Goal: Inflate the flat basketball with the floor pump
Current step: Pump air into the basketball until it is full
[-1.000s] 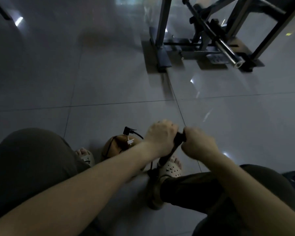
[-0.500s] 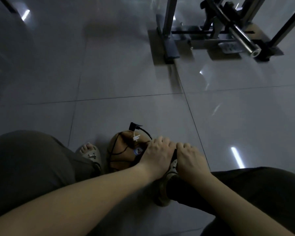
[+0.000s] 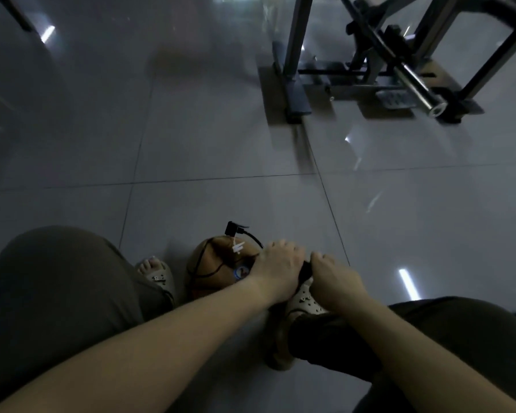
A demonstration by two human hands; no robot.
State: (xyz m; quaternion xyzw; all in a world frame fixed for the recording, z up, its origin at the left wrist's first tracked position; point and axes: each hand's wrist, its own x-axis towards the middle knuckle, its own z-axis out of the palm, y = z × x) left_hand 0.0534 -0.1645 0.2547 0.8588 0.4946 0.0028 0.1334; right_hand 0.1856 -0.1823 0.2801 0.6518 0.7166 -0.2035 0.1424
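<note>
Both hands, left hand [image 3: 279, 268] and right hand [image 3: 329, 277], clench the black pump handle [image 3: 306, 268], now slightly higher than half a second ago: probably an upstroke beginning. Brown basketball [image 3: 213, 271] sits between the feet, apparently still soft.

The floor [image 3: 221, 138] under me is glossy tile, smooth enough to mirror the lights. The basketball [image 3: 212, 263] between my feet looks like matt, leathery brown rubber. My sandals [image 3: 158, 277] are pale moulded foam. Far right, the frame [image 3: 295, 55] is matt painted metal; its bar [image 3: 420, 87] is shiny bare steel. My trousers [image 3: 57, 287] are soft matt cloth.
</note>
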